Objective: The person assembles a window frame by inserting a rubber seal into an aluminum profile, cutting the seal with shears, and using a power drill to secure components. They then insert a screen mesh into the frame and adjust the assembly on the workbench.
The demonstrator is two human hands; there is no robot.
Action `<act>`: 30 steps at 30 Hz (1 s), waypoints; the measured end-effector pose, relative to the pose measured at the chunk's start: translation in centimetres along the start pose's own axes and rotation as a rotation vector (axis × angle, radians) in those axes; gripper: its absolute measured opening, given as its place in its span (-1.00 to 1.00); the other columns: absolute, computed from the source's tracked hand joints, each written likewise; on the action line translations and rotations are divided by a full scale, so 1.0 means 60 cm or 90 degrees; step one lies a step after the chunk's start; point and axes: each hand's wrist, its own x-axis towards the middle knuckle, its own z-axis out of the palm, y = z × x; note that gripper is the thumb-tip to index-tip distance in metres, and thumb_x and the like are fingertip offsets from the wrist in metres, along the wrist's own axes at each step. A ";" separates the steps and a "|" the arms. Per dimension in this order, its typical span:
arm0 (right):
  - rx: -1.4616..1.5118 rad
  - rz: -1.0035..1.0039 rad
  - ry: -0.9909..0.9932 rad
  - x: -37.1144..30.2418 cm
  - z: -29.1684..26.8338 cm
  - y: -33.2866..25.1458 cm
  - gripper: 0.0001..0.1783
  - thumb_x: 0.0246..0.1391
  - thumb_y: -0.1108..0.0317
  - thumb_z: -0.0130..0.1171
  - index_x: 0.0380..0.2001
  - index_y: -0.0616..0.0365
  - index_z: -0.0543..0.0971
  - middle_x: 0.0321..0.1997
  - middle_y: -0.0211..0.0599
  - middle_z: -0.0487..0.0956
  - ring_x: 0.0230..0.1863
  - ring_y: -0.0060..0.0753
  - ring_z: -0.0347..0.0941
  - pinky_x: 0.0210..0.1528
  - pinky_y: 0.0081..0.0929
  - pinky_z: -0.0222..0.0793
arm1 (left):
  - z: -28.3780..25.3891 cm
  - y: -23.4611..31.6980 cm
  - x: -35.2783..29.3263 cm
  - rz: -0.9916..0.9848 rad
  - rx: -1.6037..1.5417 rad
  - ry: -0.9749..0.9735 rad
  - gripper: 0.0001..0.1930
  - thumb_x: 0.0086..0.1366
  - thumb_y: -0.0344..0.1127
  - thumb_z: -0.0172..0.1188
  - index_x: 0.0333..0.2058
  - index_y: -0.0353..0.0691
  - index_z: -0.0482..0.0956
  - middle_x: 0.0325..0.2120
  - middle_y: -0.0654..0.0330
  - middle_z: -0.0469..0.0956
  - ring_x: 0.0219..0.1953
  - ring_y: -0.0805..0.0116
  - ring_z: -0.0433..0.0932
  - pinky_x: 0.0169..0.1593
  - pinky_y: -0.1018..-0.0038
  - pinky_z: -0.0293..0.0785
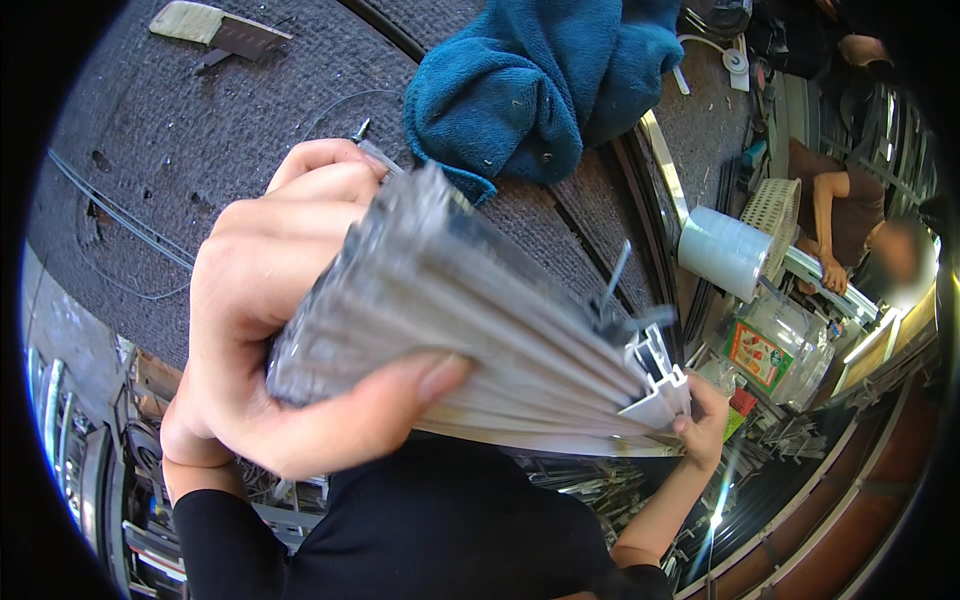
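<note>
My left hand (270, 300) is wrapped round the near end of a thick grey pleated screen (480, 320), with its thumb pressed on the folds. The folds run away to the right and are partly smeared by motion. At their far end sits a pale metal profile (655, 385) with a stepped cross-section. My right hand (705, 420) grips that profile, its fingers partly hidden behind it. A thin metal rod with a pointed tip (375, 150) shows beside my left index finger; whether the hand holds it, I cannot tell.
A teal towel (530, 90) lies on the carpeted bench (240, 130). A try square (220, 30) rests at the far left, loose thin wire (120, 200) nearer. On the right stand a film roll (725, 250), a basket (775, 215) and a clear jar (800, 350); another person (840, 200) handles profiles.
</note>
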 end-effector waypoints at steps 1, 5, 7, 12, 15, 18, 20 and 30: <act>0.000 -0.019 0.024 -0.007 0.006 -0.005 -0.19 -0.18 -0.26 0.45 -0.27 0.41 0.61 -0.41 -0.15 0.60 -0.39 -0.27 0.49 -0.27 -0.39 0.37 | -0.006 0.000 -0.004 -0.004 0.007 -0.022 -0.63 -0.10 -0.16 0.41 -0.36 -0.24 0.54 -0.39 0.18 0.48 -0.29 0.20 0.46 0.24 -0.10 0.22; -0.123 -0.074 0.161 -0.040 0.045 -0.029 -0.47 -0.39 0.21 0.55 -0.30 0.28 0.63 -0.38 -0.21 0.66 -0.38 -0.27 0.53 -0.27 -0.42 0.37 | -0.012 -0.017 0.010 0.017 0.019 -0.024 -0.22 -0.15 0.56 0.25 -0.58 -0.23 0.63 -0.63 0.23 0.36 -0.54 0.36 0.32 0.02 0.14 0.27; -0.198 -0.103 0.227 -0.056 0.068 -0.040 -0.57 -0.34 0.37 0.49 -0.29 0.25 0.62 -0.34 -0.20 0.69 -0.36 -0.27 0.56 -0.27 -0.43 0.38 | -0.037 -0.011 0.042 0.003 0.031 -0.137 -0.15 -0.27 0.67 0.24 -0.59 -0.18 0.70 -0.62 0.28 0.43 -0.55 0.38 0.36 -0.04 0.24 0.27; -0.292 -0.148 0.278 -0.070 0.122 -0.050 -0.61 -0.32 0.47 0.44 -0.29 0.19 0.62 -0.30 -0.22 0.72 -0.34 -0.27 0.59 -0.26 -0.46 0.37 | -0.051 0.035 0.135 0.086 0.180 -0.431 -0.34 -0.31 0.43 0.45 -0.53 -0.13 0.76 -0.52 0.29 0.57 -0.51 0.39 0.45 -0.32 0.41 0.27; -0.317 -0.166 0.288 -0.068 0.141 -0.043 -0.55 -0.32 0.48 0.44 -0.23 0.19 0.59 -0.30 -0.21 0.71 -0.33 -0.24 0.60 -0.26 -0.45 0.38 | 0.003 0.064 0.117 0.108 0.272 -0.348 -0.49 -0.25 0.18 0.47 -0.45 -0.14 0.77 -0.46 0.31 0.60 -0.48 0.41 0.47 -0.37 0.45 0.29; -0.329 -0.166 0.272 -0.070 0.149 -0.033 -0.53 -0.30 0.46 0.45 -0.19 0.19 0.57 -0.28 -0.20 0.71 -0.35 -0.22 0.57 -0.24 -0.40 0.42 | 0.033 0.076 0.069 0.044 0.370 -0.409 -0.61 -0.17 -0.02 0.42 -0.37 -0.13 0.78 -0.41 0.35 0.60 -0.43 0.44 0.48 -0.36 0.48 0.31; -0.332 -0.167 0.272 -0.075 0.153 -0.027 -0.53 -0.29 0.46 0.45 -0.19 0.18 0.56 -0.27 -0.20 0.70 -0.36 -0.21 0.55 -0.23 -0.37 0.44 | 0.048 0.077 0.040 0.044 0.430 -0.364 -0.66 -0.13 -0.13 0.40 -0.32 -0.09 0.79 -0.37 0.37 0.61 -0.38 0.45 0.49 -0.35 0.51 0.30; -0.319 -0.076 0.224 -0.103 0.149 -0.014 -0.48 -0.20 0.44 0.46 -0.09 0.00 0.53 -0.07 -0.34 0.68 -0.17 -0.25 0.45 -0.02 -0.27 0.49 | 0.040 0.059 0.044 0.157 0.378 -0.424 -0.71 0.18 -0.13 0.26 -0.13 0.03 0.73 -0.06 0.34 0.58 -0.10 0.27 0.56 -0.04 0.38 0.39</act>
